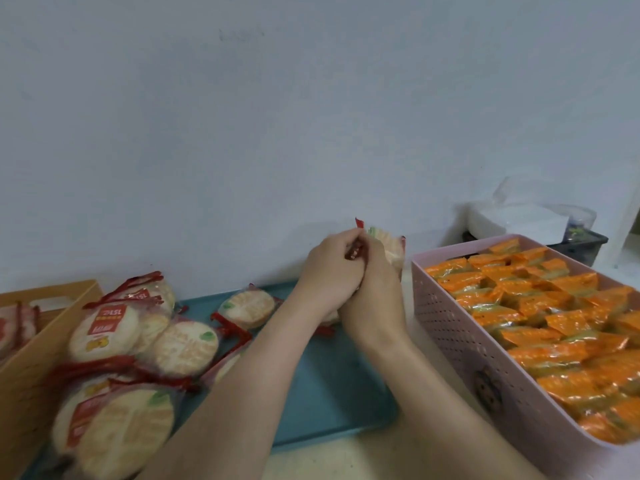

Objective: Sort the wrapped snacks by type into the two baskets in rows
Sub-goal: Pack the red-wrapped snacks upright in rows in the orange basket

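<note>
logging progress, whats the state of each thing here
left hand, grips the cracker stack
right hand, grips the same stack
cracker stack, held on edge
pink basket, full of orange packets in rows
wooden basket, few packs inside
teal tray, cracker packs piled at left

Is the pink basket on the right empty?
No, the pink basket is packed with rows of orange-wrapped snacks.
</note>
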Available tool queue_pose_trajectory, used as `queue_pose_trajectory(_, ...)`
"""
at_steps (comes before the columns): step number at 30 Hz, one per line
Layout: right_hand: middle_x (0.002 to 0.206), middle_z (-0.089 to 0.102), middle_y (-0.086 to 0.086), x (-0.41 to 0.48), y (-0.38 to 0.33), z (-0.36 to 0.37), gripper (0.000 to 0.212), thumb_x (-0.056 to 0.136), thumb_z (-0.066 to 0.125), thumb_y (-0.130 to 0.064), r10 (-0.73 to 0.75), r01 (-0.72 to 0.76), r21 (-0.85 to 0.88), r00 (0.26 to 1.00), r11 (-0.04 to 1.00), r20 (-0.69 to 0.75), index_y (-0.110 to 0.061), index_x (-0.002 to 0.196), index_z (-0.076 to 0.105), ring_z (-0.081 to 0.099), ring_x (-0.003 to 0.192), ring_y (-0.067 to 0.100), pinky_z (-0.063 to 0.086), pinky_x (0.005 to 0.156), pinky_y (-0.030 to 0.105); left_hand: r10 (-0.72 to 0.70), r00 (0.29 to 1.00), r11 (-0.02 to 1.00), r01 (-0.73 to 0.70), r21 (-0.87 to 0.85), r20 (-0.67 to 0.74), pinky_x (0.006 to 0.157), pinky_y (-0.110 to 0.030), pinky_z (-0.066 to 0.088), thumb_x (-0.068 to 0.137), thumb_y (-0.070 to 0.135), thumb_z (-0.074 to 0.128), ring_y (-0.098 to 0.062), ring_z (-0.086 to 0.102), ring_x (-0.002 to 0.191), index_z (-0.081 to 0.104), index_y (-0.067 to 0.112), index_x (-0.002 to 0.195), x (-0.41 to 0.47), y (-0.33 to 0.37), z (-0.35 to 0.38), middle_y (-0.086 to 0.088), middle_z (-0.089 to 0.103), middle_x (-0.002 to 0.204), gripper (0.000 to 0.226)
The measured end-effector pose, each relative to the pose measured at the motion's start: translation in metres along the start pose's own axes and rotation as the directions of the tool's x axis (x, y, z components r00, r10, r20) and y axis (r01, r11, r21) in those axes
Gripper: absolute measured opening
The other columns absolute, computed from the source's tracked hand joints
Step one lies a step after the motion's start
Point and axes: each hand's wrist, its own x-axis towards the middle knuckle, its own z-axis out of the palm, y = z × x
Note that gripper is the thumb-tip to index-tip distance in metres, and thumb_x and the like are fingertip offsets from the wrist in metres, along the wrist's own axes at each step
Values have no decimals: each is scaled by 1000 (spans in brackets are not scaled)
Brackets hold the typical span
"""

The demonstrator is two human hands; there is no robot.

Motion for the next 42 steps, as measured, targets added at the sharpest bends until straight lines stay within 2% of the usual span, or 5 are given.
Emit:
queue_pose_trajectory(12, 119, 68, 1, -24, -35, 18, 39, 88, 56, -22, -61, 199, -205, 843, 958, 534, -20, 126, 60, 58, 116, 19, 43, 96, 27, -121, 992, 870, 121, 477, -31, 110, -23, 24, 98, 40, 42, -10, 34, 139, 37, 28, 146, -113, -30, -120, 7, 38, 152, 50)
queue_pose_trajectory(19, 149, 35, -4, -82, -58, 52, 57, 90, 48, -50, -33, 553, -266, 471, 790, 881, -37, 143, 32, 22, 139, 22, 27, 104, 55, -435, 847, 531, 514, 673, -304, 116, -56, 16, 96, 59, 28, -32, 0, 149, 8, 41, 151, -164, -97, -159, -2, -6, 164, 62)
queue_pose_trajectory(23, 148, 34, -3, -87, -50, 53, 46, 94, 42, -33, 38, 620, -454, 564, 640, 825, -27, 139, 38, 27, 138, 22, 27, 101, 52, -451, 880, 664, 443, 602, -150, 116, -55, 19, 95, 61, 29, -30, 3, 149, 9, 45, 150, -161, -110, -143, -2, -8, 164, 61)
queue_pose_trajectory(30, 130, 52, -1, -67, -64, 43, 34, 92, 38, -21, 91, 406, -665, 810, 627, 580, -23, 123, 52, 39, 129, 23, 36, 99, 44, -169, 983, 895, 181, 407, -67, 115, -44, 27, 100, 42, 37, -10, 28, 143, 39, 34, 144, -150, -88, -134, 13, 35, 153, 45)
queue_pose_trajectory(42, 128, 57, -6, -91, -148, 123, 39, 93, 55, -32, 115, -254, 63, 626, 965, 771, -38, 132, 49, 53, 116, 10, 45, 98, 33, -184, 744, 748, 530, 399, -642, 105, -46, 37, 91, 30, 56, -29, 48, 121, 49, 19, 133, -180, -114, -295, -5, 54, 131, 44)
